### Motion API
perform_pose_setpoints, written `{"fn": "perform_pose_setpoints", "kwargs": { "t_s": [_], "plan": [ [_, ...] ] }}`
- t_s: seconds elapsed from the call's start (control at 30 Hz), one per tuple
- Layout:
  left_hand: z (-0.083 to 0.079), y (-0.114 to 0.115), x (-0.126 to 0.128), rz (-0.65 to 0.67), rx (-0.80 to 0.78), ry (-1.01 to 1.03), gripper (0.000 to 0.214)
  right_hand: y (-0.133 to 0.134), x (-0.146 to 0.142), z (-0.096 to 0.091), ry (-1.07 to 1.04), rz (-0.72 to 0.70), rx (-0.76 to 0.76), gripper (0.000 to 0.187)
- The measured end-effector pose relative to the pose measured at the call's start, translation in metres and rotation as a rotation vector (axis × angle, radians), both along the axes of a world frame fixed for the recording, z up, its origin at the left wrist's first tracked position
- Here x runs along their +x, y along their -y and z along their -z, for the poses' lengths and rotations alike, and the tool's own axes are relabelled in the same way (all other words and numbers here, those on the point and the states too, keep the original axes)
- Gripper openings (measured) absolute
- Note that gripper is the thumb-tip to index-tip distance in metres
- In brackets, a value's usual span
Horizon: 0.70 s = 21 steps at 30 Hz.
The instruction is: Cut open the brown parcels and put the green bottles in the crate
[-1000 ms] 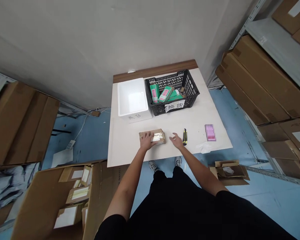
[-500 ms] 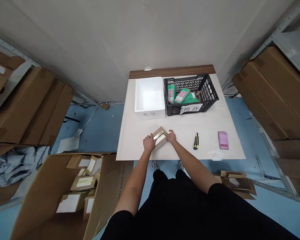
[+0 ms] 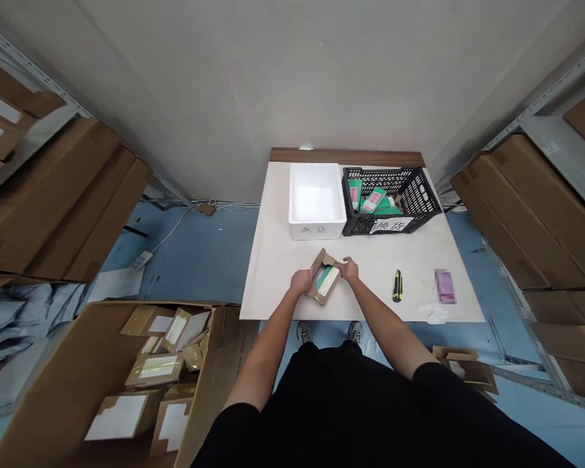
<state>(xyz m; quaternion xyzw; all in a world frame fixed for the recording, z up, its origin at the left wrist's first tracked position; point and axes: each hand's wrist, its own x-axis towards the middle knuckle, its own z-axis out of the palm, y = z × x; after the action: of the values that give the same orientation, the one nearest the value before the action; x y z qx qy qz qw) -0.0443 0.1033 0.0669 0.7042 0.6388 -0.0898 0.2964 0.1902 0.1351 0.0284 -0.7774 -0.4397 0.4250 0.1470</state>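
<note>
A small cardboard box [image 3: 322, 298] lies on the white-topped table [image 3: 268, 286], its top flaps parted and something green showing inside. My left hand [image 3: 301, 281] grips the box's left side. At the upper right, my right hand [image 3: 349, 268] has its fingers closed on a flap. A yellow and black utility knife [image 3: 398, 286] lies to the right of the box. Behind it stand a white foam box [image 3: 316, 231] with nothing inside and a black plastic crate [image 3: 422, 201] holding several green and pink packages [image 3: 373, 200].
On the floor at left, a large open carton [image 3: 58, 383] holds several taped parcels [image 3: 155, 369]. A purple item [image 3: 445, 286], blurred out, and a crumpled white scrap [image 3: 433, 313] lie at the table's right. Shelves with brown cartons [image 3: 531, 208] flank both sides.
The box, taped shut before, now has its top pulled open, with green showing inside. Both hands stay on it. The camera view has shifted, so the table appears further right and lower.
</note>
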Motion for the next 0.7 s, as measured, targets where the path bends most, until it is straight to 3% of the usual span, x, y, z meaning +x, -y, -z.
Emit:
{"fn": "perform_pose_setpoints", "kwargs": {
  "t_s": [0.13, 0.3, 0.37, 0.43, 0.53, 0.7],
  "plan": [
    [0.002, 0.002, -0.015, -0.002, -0.014, 0.076, 0.075, 0.009, -0.004, -0.004, -0.002, 0.076, -0.007, 0.062],
    [0.01, 0.012, -0.016, -0.207, 0.092, 0.186, 0.057, 0.043, -0.049, 0.004, 0.109, 0.075, 0.086, 0.107],
    [0.015, 0.017, -0.015, -0.181, 0.199, 0.194, 0.06, 0.053, -0.065, 0.009, 0.103, 0.118, 0.094, 0.116],
    [0.021, 0.02, -0.014, -0.032, 0.253, 0.237, 0.056, 0.056, -0.07, 0.012, 0.055, 0.189, 0.125, 0.114],
    [0.03, 0.021, -0.012, 0.131, 0.127, 0.306, 0.053, 0.053, -0.06, 0.013, -0.11, 0.261, 0.207, 0.098],
    [0.042, 0.023, -0.018, 0.069, 0.004, 0.38, 0.056, 0.058, -0.028, 0.016, -0.519, 0.345, 0.242, 0.06]
  ]
}}
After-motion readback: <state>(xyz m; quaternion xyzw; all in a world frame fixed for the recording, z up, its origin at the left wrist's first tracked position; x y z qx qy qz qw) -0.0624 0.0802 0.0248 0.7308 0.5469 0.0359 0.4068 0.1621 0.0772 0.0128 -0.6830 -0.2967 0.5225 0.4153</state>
